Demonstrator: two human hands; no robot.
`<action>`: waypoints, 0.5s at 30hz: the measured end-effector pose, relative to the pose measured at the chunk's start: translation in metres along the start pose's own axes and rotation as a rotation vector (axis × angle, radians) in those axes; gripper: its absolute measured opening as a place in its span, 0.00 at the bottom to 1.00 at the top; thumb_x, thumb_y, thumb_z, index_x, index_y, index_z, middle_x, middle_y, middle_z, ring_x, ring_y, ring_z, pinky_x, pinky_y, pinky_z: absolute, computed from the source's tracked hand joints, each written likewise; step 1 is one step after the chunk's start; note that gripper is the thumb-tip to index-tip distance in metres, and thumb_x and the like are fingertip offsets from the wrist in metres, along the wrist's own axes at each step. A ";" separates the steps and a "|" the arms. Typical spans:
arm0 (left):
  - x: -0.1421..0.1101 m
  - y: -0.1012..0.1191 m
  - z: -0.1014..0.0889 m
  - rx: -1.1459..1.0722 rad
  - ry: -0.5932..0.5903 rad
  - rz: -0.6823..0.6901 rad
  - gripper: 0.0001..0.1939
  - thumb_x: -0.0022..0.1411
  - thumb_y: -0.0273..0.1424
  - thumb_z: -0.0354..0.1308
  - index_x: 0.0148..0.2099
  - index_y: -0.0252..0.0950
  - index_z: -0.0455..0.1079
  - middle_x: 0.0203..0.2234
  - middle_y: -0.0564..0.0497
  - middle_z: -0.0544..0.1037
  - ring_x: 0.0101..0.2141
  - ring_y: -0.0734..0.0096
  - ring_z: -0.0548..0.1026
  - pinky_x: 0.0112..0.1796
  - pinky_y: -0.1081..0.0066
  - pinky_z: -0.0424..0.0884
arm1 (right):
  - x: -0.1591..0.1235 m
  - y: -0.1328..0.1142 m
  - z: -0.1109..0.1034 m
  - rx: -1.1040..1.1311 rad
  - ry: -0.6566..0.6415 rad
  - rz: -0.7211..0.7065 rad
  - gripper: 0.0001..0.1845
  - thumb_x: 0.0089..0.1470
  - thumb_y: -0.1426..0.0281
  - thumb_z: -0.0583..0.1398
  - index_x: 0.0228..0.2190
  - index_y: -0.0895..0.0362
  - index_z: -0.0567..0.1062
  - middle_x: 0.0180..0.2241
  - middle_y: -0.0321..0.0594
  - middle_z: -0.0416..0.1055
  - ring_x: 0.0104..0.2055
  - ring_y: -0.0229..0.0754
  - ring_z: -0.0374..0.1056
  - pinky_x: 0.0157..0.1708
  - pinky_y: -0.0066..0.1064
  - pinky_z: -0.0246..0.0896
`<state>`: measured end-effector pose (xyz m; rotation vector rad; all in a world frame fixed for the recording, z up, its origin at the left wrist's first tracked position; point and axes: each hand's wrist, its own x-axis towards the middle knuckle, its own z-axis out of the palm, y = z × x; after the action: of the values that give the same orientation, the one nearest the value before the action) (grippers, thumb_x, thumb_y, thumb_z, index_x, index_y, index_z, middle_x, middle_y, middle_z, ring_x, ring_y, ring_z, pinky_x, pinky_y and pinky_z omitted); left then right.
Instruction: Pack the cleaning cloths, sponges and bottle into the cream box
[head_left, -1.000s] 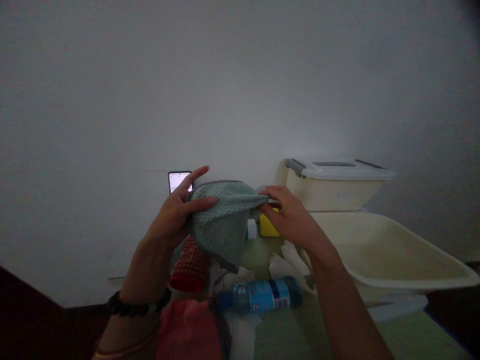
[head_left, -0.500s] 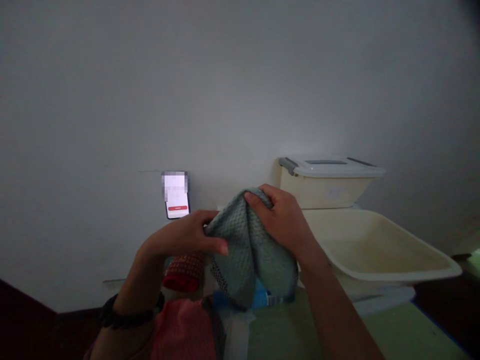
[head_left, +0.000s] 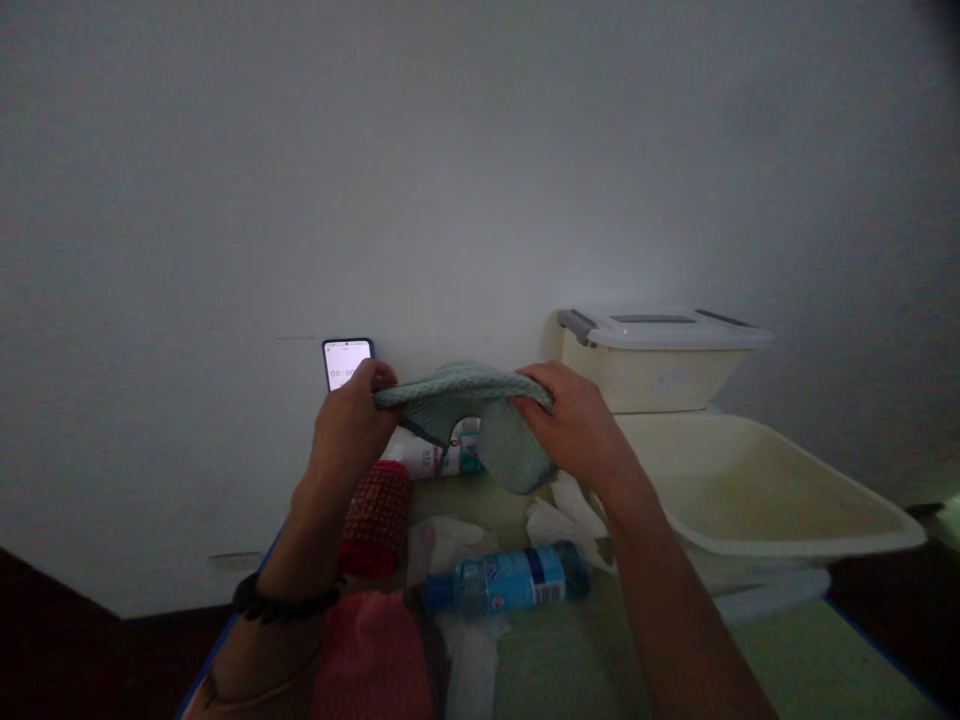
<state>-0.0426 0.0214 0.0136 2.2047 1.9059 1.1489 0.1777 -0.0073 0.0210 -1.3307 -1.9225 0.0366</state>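
Note:
A grey-green textured cloth [head_left: 457,385] is stretched between my two hands above the table. My left hand [head_left: 352,410] pinches its left end, and my right hand [head_left: 566,415] grips its right end with the thumb underneath. The cloth's lower part hangs in a loose fold beside my right hand. Below it, a blue bottle [head_left: 517,582] lies on its side. Behind the cloth lies a white bottle [head_left: 424,455], partly covered. A rolled red patterned cloth [head_left: 377,515] rests below my left hand, with a pink cloth [head_left: 371,660] nearer to me.
A cream basin [head_left: 750,485] stands at the right, in front of a lidded storage box [head_left: 660,375] by the wall. A phone [head_left: 345,362] leans against the wall at the left. White crumpled tissues [head_left: 450,540] lie on the green tabletop [head_left: 570,660].
My left hand has moved up and left, pulling the cloth's top edge taut and level. The cloth has lifted, uncovering both bottles and the tissues. My right hand has barely moved.

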 end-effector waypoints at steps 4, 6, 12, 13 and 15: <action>-0.001 0.003 0.007 0.023 0.118 -0.003 0.08 0.53 0.30 0.52 0.38 0.39 0.62 0.29 0.48 0.74 0.30 0.62 0.72 0.30 0.70 0.62 | 0.006 -0.005 0.016 0.215 0.321 0.058 0.07 0.51 0.72 0.54 0.34 0.57 0.68 0.33 0.41 0.70 0.37 0.42 0.65 0.38 0.31 0.57; -0.001 0.006 0.009 0.038 0.136 0.018 0.07 0.54 0.31 0.52 0.37 0.39 0.61 0.29 0.49 0.72 0.30 0.63 0.71 0.30 0.70 0.61 | 0.006 -0.008 0.018 0.327 0.402 0.092 0.04 0.50 0.71 0.55 0.32 0.56 0.66 0.31 0.38 0.68 0.34 0.40 0.65 0.36 0.30 0.58; -0.004 0.006 0.025 0.001 -0.226 0.036 0.08 0.56 0.34 0.51 0.37 0.37 0.60 0.28 0.47 0.72 0.30 0.60 0.71 0.28 0.68 0.62 | 0.010 -0.007 0.032 0.693 0.399 0.248 0.09 0.49 0.66 0.56 0.32 0.54 0.61 0.35 0.39 0.70 0.38 0.40 0.67 0.38 0.31 0.61; -0.005 0.005 0.028 -0.017 -0.286 0.054 0.09 0.54 0.34 0.53 0.37 0.37 0.60 0.29 0.46 0.72 0.32 0.59 0.71 0.29 0.67 0.63 | 0.011 -0.005 0.038 0.728 0.394 0.261 0.09 0.50 0.65 0.55 0.32 0.54 0.60 0.37 0.41 0.70 0.40 0.40 0.68 0.40 0.32 0.61; -0.007 0.001 0.033 -0.038 -0.347 0.095 0.15 0.48 0.33 0.59 0.38 0.36 0.61 0.34 0.44 0.72 0.37 0.56 0.71 0.35 0.65 0.64 | 0.011 -0.001 0.052 0.689 0.438 0.236 0.07 0.52 0.67 0.54 0.33 0.54 0.59 0.45 0.45 0.69 0.47 0.41 0.66 0.47 0.35 0.58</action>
<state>-0.0243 0.0290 -0.0135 2.3105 1.6429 0.7400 0.1440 0.0218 -0.0082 -0.9751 -1.2111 0.4466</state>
